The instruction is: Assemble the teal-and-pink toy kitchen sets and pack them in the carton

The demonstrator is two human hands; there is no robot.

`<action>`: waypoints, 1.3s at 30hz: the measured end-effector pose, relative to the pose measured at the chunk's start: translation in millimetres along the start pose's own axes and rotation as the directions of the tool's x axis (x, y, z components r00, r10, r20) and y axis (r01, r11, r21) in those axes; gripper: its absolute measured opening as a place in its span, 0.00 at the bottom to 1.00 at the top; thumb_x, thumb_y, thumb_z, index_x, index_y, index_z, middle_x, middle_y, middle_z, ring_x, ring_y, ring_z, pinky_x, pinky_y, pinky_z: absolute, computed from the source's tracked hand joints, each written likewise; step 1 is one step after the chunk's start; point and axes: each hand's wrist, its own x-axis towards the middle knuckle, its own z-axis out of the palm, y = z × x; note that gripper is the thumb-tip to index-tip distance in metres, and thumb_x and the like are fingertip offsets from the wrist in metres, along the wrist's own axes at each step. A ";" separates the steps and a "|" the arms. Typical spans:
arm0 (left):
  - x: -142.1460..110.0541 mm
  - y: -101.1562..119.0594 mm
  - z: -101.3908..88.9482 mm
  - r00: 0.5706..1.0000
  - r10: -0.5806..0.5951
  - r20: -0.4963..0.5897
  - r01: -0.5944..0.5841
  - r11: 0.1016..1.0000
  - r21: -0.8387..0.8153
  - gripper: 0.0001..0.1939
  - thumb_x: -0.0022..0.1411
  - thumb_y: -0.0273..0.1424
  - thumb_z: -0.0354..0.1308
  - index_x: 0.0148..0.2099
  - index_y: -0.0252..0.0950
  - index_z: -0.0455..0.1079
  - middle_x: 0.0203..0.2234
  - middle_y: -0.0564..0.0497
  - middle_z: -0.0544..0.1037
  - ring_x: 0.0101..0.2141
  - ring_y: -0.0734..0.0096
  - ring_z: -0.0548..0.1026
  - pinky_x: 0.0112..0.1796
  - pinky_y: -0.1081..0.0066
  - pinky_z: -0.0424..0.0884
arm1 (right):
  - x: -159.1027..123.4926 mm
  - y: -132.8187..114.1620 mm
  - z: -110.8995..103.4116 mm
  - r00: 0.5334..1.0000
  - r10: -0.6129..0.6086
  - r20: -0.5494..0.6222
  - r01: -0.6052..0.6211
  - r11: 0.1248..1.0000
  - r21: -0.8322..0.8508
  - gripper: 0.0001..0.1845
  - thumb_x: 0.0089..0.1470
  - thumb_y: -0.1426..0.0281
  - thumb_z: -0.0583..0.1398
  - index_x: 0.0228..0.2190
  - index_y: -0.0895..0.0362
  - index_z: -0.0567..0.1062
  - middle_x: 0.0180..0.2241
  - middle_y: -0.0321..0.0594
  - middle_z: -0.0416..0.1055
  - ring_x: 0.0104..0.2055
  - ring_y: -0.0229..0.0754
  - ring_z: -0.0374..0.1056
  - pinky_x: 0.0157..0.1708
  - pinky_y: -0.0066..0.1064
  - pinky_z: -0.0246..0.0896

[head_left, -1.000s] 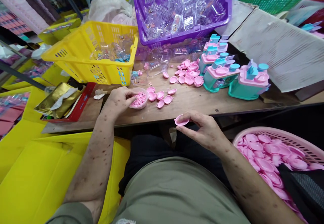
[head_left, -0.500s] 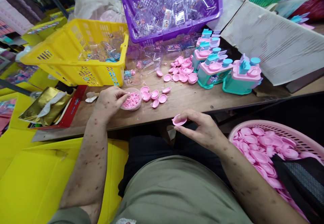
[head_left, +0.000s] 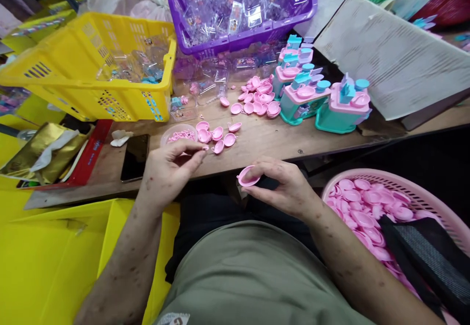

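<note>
My right hand (head_left: 284,185) pinches a small pink toy pan (head_left: 248,177) just in front of the table edge. My left hand (head_left: 171,168) is closed in a pinch on a tiny pink piece, held near the pan and lifted off the small bowl of pink pieces (head_left: 178,134). Several loose pink pans (head_left: 216,134) lie beside that bowl on the wooden table (head_left: 264,144). A second pile of pink pans (head_left: 259,97) lies farther back.
Teal-and-pink toy kitchen sets (head_left: 319,100) stand at the right. A yellow crate (head_left: 91,70) and a purple crate (head_left: 238,11) hold clear plastic shells. A pink basket (head_left: 422,202) of pans is at my right knee. A dark phone (head_left: 135,156) lies on the table's left.
My left hand left the bowl of pink pieces and came toward the pan with a small piece pinched. The right hand and pan shifted slightly left. A phone is now uncovered.
</note>
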 end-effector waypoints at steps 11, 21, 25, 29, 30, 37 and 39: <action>-30.3 14.7 29.3 0.963 -0.134 0.234 0.229 0.866 -0.445 0.10 0.66 0.37 0.78 0.45 0.39 0.89 0.39 0.47 0.89 0.37 0.66 0.88 0.41 0.73 0.85 | -3.8 2.8 8.6 0.998 -0.027 0.057 0.028 1.000 -0.014 0.06 0.69 0.69 0.72 0.44 0.52 0.81 0.40 0.38 0.84 0.41 0.40 0.81 0.45 0.29 0.76; -39.2 9.3 37.6 0.966 -0.085 0.243 0.190 0.873 -0.449 0.07 0.67 0.33 0.77 0.47 0.43 0.90 0.40 0.48 0.90 0.40 0.66 0.88 0.44 0.74 0.84 | -4.4 -0.6 8.6 0.998 -0.043 0.036 0.044 0.999 -0.020 0.05 0.70 0.67 0.72 0.45 0.51 0.83 0.42 0.38 0.85 0.41 0.39 0.83 0.44 0.27 0.77; -37.0 15.1 36.0 0.949 -0.145 0.278 0.280 0.795 -0.539 0.07 0.65 0.34 0.79 0.45 0.40 0.90 0.35 0.49 0.90 0.33 0.68 0.89 0.38 0.76 0.86 | -3.4 -4.6 9.5 0.999 -0.043 0.024 0.042 0.999 0.011 0.05 0.69 0.67 0.73 0.44 0.52 0.83 0.42 0.38 0.86 0.42 0.39 0.83 0.45 0.26 0.78; -34.9 19.6 32.2 0.927 -0.204 0.315 0.360 0.720 -0.594 0.11 0.62 0.38 0.81 0.43 0.39 0.90 0.33 0.48 0.90 0.30 0.68 0.89 0.36 0.77 0.86 | -3.1 -5.2 9.7 0.999 -0.028 0.026 0.027 0.999 0.027 0.06 0.69 0.66 0.73 0.44 0.52 0.84 0.42 0.39 0.86 0.41 0.40 0.84 0.45 0.28 0.79; -34.8 20.1 31.4 0.923 -0.214 0.320 0.371 0.713 -0.595 0.11 0.61 0.38 0.82 0.42 0.38 0.90 0.33 0.48 0.90 0.31 0.67 0.89 0.36 0.76 0.86 | -3.0 -4.9 9.7 0.999 -0.025 0.026 0.025 0.999 0.025 0.06 0.69 0.65 0.73 0.43 0.52 0.84 0.42 0.39 0.86 0.41 0.40 0.84 0.45 0.28 0.79; -39.4 20.3 30.2 0.942 -0.199 0.269 0.315 0.801 -0.509 0.09 0.65 0.35 0.78 0.45 0.37 0.89 0.34 0.48 0.90 0.33 0.65 0.90 0.39 0.74 0.87 | 0.1 -5.6 9.9 0.999 -0.038 0.038 0.038 0.999 -0.011 0.05 0.69 0.66 0.73 0.42 0.52 0.83 0.40 0.39 0.86 0.39 0.39 0.83 0.43 0.27 0.78; -40.2 22.0 27.6 0.952 -0.163 0.258 0.265 0.859 -0.437 0.07 0.67 0.33 0.75 0.46 0.38 0.89 0.35 0.48 0.91 0.34 0.65 0.89 0.39 0.73 0.86 | -0.1 -7.0 10.0 0.999 -0.028 0.038 0.029 0.999 -0.025 0.05 0.69 0.66 0.73 0.42 0.52 0.83 0.40 0.39 0.85 0.38 0.39 0.82 0.41 0.27 0.78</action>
